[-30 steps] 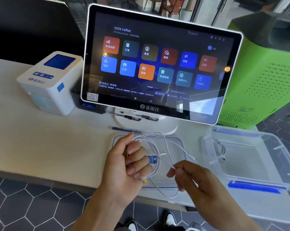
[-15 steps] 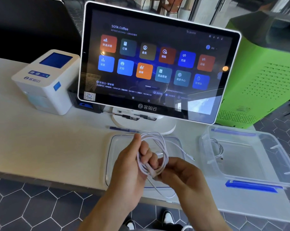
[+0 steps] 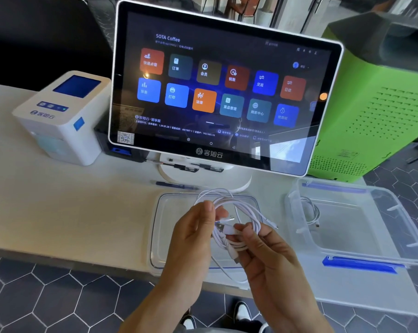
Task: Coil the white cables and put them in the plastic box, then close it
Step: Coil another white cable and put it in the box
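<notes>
A white cable (image 3: 239, 207) is looped into a loose coil in the air above the clear lid (image 3: 164, 227), which lies flat on the table. My left hand (image 3: 191, 239) pinches the coil's left side. My right hand (image 3: 265, 251) grips its lower right side, with a plug end showing between the two hands. One strand hangs down below the hands. The clear plastic box (image 3: 400, 227) with blue latches stands open at the right. Another coiled white cable (image 3: 313, 212) lies inside it near its left wall.
A large touchscreen terminal (image 3: 217, 87) stands on a white base right behind the lid. A white receipt printer (image 3: 61, 116) sits at the left, a green machine (image 3: 380, 97) at the back right. A blue pen (image 3: 176, 186) lies by the base. The table's front edge is close.
My right hand has come up to the left hand and now holds the coil too. The loose strand it was pulling has been gathered into the loops.
</notes>
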